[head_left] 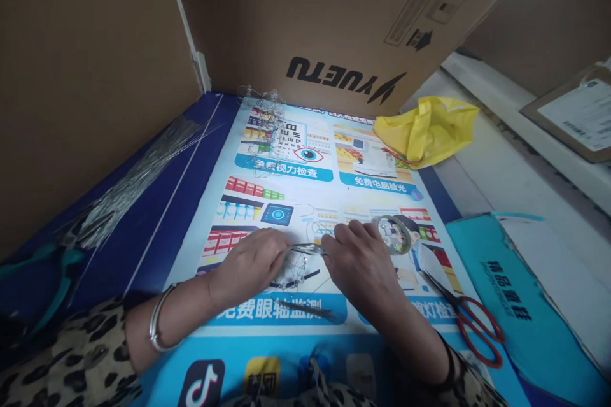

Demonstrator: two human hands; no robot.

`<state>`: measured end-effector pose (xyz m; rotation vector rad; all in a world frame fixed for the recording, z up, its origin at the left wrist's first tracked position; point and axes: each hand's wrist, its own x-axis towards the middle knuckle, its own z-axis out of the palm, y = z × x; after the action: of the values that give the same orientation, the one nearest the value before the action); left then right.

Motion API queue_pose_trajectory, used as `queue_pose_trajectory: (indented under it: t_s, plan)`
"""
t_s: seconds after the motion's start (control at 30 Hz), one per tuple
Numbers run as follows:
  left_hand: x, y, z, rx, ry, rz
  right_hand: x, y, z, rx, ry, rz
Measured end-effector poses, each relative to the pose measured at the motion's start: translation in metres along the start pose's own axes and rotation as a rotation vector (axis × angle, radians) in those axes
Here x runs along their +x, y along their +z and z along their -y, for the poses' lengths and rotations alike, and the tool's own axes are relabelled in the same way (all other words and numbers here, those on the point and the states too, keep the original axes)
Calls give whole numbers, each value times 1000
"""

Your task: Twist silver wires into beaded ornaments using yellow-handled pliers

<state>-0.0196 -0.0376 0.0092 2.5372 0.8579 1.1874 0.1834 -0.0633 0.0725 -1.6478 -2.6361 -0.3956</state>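
Observation:
My left hand point(255, 260) is closed in a pinch on one end of some thin silvery wire point(308, 248) over the printed poster. The fingers of my right hand point(360, 260) are curled round the other end, just to the right. Too little shows to tell how many strands there are. Under the wire lies a tangled clump of clear beads on wire point(293, 272), partly hidden by my left fingers. A short bunch of dark wire pieces point(305, 309) rests closer to me. Just beyond my right knuckles is a roll of clear tape point(394, 234).
Red-handled scissors point(470, 318) lie at right beside a teal bag point(506, 292). A yellow plastic bag point(429, 130) sits at back right. Leftward are a bundle of long wires point(143, 171) and teal-handled pliers point(62, 267). More beaded wire point(267, 114) lies near the cardboard box point(310, 18).

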Motion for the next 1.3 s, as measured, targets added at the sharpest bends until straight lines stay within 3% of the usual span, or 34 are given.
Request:
queue_pose_trajectory:
  t_s: [0.33,0.7,1.3]
  plan:
    - [-2,0,0,-15,45,19,-1,0,3,33,20,11]
    - [0,-1,2,-105,-28,50,1,-8,-12,70,61,101]
    - [-1,-1,4,-137,-27,46,-2,-2,-5,82,77,54]
